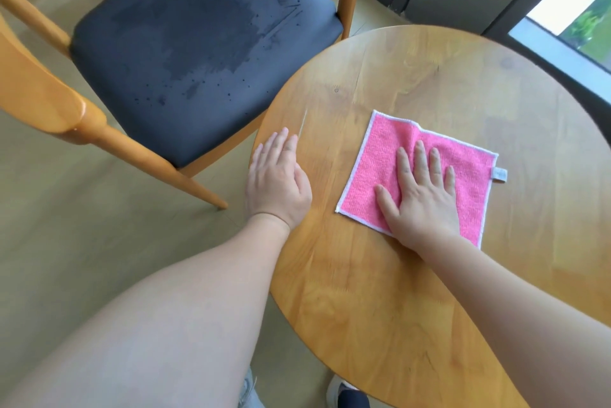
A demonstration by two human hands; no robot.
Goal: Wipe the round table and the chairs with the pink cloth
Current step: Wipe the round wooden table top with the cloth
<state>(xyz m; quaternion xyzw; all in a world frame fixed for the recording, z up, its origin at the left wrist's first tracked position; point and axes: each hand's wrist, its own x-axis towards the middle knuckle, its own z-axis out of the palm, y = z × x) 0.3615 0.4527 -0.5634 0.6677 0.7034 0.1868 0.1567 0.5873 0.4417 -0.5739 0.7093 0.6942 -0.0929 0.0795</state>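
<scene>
One pink cloth (416, 169) lies flat on the one round desk (413, 292), under the right hand (421, 196), whose grip is spread, fingers straight, pressing the cloth. The left hand (276, 181), grip relaxed and empty, rests on the desk's edge left of the cloth. Beyond it stands one chair (198, 54) with a damp-stained dark seat; a second chair's back (36, 90) shows farther left.

round table (413, 275) cut off right and below, chair (198, 54) backrest cropped
</scene>
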